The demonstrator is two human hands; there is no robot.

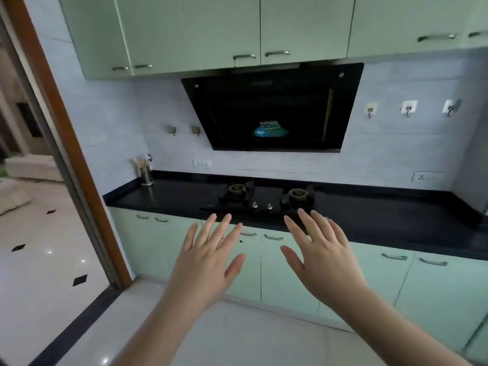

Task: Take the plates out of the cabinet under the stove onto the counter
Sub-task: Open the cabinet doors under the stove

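Observation:
A black two-burner gas stove (266,198) is set into the black counter (383,220). Below it are pale green cabinet doors (280,270), both closed, with metal handles near their top edges. No plates are visible. My left hand (208,260) and my right hand (322,256) are held out in front of these doors, palms down, fingers spread, holding nothing and touching nothing.
A black range hood (272,109) hangs above the stove under green upper cabinets (224,30). A metal utensil holder (146,175) stands at the counter's left end. A wooden door frame (66,133) and a doorway lie to the left. Wall hooks (408,108) are at the right.

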